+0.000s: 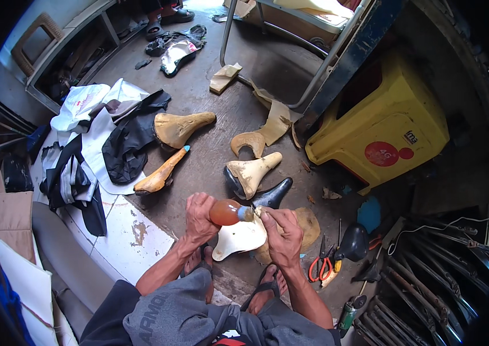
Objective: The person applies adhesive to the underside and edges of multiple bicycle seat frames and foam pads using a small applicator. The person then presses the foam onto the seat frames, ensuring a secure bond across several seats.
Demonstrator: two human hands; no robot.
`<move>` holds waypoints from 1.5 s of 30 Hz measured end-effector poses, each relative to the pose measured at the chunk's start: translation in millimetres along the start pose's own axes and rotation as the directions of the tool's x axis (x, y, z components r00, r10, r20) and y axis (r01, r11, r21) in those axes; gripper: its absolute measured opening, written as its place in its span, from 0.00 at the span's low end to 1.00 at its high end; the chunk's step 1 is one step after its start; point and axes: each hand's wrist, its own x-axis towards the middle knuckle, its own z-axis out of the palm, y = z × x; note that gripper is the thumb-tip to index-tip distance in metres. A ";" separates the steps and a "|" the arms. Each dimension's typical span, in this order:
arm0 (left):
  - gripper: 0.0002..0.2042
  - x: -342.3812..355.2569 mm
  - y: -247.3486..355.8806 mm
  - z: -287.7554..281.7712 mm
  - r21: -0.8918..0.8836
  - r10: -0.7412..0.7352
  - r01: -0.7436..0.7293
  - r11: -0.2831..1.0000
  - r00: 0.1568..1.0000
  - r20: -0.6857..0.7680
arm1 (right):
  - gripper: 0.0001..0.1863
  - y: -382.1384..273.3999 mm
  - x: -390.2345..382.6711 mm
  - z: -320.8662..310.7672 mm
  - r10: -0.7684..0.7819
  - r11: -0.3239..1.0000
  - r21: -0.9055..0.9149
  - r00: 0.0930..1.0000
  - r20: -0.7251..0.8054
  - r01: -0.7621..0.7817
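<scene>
My left hand (200, 218) is wrapped round a bottle of amber liquid (225, 213). The bottle lies tilted on its side, its pale blue neck pointing right. At its mouth, my right hand (282, 233) pinches a small pale scrap (257, 212), possibly foam; whether the two touch is hard to tell. Beneath both hands rests a white bicycle saddle pad (237, 239). A tan foam sheet (309, 226) lies under my right hand. Just beyond are a black saddle (274, 194) and a cream saddle pad (251, 175).
Farther off lie two yellowed saddle pads (178, 128) (159, 175) beside black and white cloth (126, 144). Red-handled pliers (320, 268) and a black saddle (353, 241) are at the right. A yellow plastic stool (388, 121) and stacked metal tubes (423, 294) border that side.
</scene>
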 end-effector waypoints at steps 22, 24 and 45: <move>0.29 -33.9 -79.7 21.0 -0.558 -0.693 0.554 0.618 0.719 -0.054 | 0.19 111.6 -20.5 71.0 0.412 0.892 -0.332 0.854 0.318 -0.307; 0.32 -33.2 -76.0 18.9 -0.527 -0.669 0.576 0.625 0.743 0.020 | 0.20 122.6 -15.6 86.2 0.382 0.904 -0.325 0.868 0.319 -0.278; 0.21 -122.1 -41.9 49.8 -0.211 -0.662 0.835 0.507 0.535 0.525 | 0.16 125.9 -21.8 99.5 0.397 0.746 -0.655 0.870 0.291 -0.121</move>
